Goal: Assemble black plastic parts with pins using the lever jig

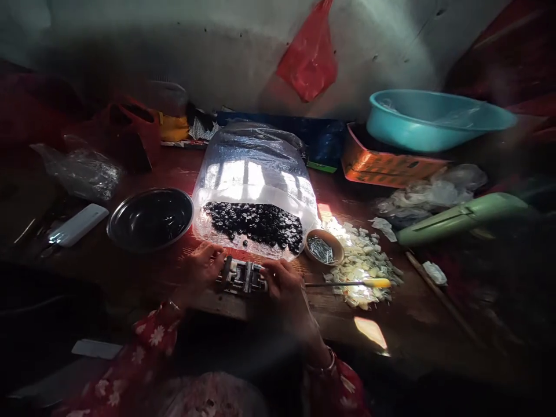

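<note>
the fingers (214, 249) of the left hand (200, 267) are curling at the left end of a small metal vise (242, 275), thumb and forefinger coming close together; whether they are pinching anything, i cannot tell. the fingers of the right hand (283, 279) are bending in at the vise's right end, and i cannot tell if they are gripping it. the vise is lying between the two hands, near the front edge of the table (208, 304).

just beyond it, a clear plastic bag (256, 168) is lying with its mouth facing the hands, and small black round pieces (256, 226) are spilling toward the opening. a dark, shiny bowl (150, 223) is standing left of the bag. on the right, a small brown bowl (337, 255) is holding thin metal pins (320, 249), and pale pieces (369, 263) are lying heaped beside it. a long tool with a yellow handle (377, 283) is resting across that heap, its shaft pointing toward the right hand. farther back, a turquoise basin (434, 130) is sitting over an orange basket (386, 168), and a red plastic bag (310, 63) is hanging on the wall (234, 63).
</note>
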Action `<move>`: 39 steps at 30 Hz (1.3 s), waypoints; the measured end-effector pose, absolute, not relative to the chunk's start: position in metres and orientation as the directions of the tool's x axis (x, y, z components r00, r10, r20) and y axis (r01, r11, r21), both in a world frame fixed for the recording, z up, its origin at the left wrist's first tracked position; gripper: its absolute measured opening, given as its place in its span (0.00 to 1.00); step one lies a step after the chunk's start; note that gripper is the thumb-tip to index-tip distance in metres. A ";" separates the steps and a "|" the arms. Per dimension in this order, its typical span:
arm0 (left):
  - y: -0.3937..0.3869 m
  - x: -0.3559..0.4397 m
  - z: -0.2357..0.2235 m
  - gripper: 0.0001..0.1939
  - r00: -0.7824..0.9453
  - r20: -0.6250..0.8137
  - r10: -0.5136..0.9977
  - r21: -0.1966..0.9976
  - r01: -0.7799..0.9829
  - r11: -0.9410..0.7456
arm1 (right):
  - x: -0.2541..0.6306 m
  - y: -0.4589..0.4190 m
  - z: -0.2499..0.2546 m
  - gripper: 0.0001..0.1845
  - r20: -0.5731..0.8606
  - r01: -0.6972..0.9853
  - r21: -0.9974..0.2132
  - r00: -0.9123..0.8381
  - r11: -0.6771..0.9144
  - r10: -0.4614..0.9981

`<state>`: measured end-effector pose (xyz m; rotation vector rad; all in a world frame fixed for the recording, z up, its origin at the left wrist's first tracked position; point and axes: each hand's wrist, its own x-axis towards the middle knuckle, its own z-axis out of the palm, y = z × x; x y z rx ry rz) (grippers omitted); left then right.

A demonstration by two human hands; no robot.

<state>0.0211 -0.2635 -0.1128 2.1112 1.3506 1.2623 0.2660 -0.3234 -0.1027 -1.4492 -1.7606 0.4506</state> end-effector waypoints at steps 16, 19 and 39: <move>-0.177 0.048 -0.115 0.06 0.410 0.139 0.902 0.407 0.806 -0.429 | 0.248 -0.213 -0.102 0.07 0.080 0.883 -0.420 -0.193 0.209 0.978; -0.187 0.040 -0.111 0.06 0.417 0.178 0.891 0.467 0.762 -0.449 | 0.264 -0.228 -0.102 0.06 0.152 0.799 -0.567 -0.138 0.200 0.979; -0.265 0.034 -0.098 0.11 0.533 0.275 0.800 0.521 0.617 -0.590 | 0.274 -0.314 -0.108 0.03 0.329 0.709 -0.653 -0.050 0.265 0.943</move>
